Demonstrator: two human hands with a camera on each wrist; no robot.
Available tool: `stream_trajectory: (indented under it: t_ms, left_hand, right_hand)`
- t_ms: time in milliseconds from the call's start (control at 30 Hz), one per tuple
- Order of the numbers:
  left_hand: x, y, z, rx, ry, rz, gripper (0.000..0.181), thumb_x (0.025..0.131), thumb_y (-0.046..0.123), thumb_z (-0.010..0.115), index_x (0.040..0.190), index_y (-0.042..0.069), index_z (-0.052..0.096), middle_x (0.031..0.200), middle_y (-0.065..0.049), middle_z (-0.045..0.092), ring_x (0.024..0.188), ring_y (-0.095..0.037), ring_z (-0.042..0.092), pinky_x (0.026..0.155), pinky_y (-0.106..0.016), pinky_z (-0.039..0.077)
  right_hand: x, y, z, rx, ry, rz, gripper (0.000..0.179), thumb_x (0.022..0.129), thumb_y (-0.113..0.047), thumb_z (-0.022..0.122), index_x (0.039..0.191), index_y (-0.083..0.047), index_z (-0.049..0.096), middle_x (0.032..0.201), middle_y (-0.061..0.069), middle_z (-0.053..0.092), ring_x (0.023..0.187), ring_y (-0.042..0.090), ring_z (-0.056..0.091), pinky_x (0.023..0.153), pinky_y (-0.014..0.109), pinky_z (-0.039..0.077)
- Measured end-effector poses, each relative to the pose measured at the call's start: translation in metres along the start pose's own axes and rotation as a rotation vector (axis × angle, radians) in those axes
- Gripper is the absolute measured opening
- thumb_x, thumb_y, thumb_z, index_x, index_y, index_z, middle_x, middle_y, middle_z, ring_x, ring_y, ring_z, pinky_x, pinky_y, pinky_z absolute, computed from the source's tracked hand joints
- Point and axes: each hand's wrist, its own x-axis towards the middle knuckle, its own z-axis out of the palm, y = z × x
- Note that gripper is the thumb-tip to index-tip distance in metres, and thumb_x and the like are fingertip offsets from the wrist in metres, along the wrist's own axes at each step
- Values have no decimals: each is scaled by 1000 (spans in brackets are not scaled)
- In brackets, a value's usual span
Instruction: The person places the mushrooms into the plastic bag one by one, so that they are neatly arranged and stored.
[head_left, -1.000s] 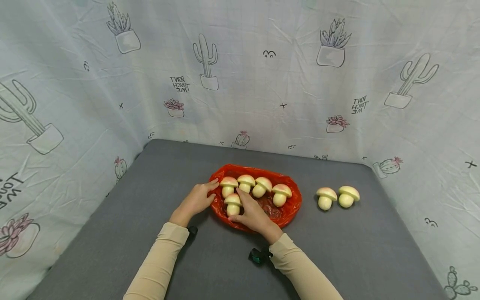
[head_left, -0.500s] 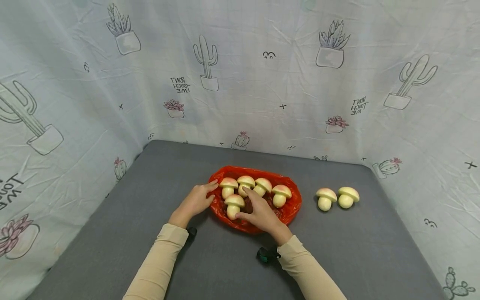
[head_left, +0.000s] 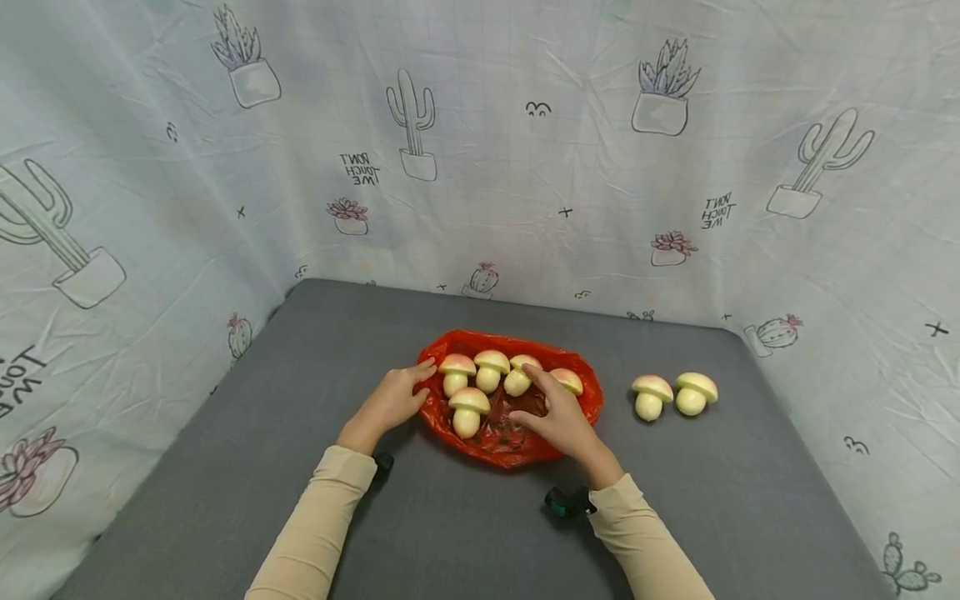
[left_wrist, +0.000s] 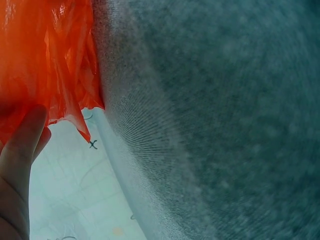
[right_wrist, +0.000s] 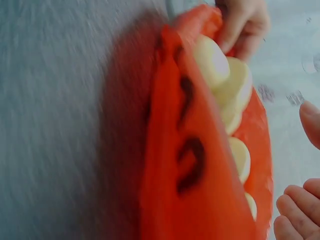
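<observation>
A red plastic bag [head_left: 502,457] lies spread wide like a shallow bowl on the table. Inside it are several pale yellow toy mushrooms with pinkish caps: a row along the back and one front mushroom [head_left: 468,410] at the left. My left hand [head_left: 388,402] grips the bag's left edge between thumb and fingers; the left wrist view shows a finger against the red plastic [left_wrist: 45,55]. Over the bag's right half is my right hand [head_left: 561,415], thumb and fingers apart, holding nothing. It partly hides the rightmost mushroom in the bag [head_left: 567,380].
Two more mushrooms stand on the grey table [head_left: 720,483] right of the bag, a left one [head_left: 651,397] and a right one [head_left: 695,393]. White curtain [head_left: 480,150] with cactus drawings closes off the back and both sides.
My right hand has let go of the front mushroom and moved right across the bag. That mushroom stays in place at the left front. My left hand keeps its place.
</observation>
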Motion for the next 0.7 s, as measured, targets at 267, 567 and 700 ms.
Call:
stream_trajectory:
  t_ms: [267,567,700]
  left_hand:
    - [0,-1,0,7,1,-2,44,85,1,59,128,-6,56,136,-19,52,123,-35,49,97,-45,43]
    - [0,-2,-1,9,8,8,44,84,0,59,128,-7,56,136,-20,52,122,-36,50,98,-46,43]
    - [0,-2,0,11,3,13,45,84,0,59,128,-7,56,136,-20,52,122,-35,50,97,-45,44]
  right_hand:
    - [-10,10,-30,25,49,44,76,81,-26,75,144,-7,39,145,13,44,131,34,42,102,53,37]
    - [-25,28,-63,78,113,23,73,81,-11,74,144,-5,38,145,18,42,132,37,39,106,42,35]
    - [-35,37,-79,56,137,41,74,80,-7,73,144,-5,37,145,19,41,133,39,36,105,13,29]
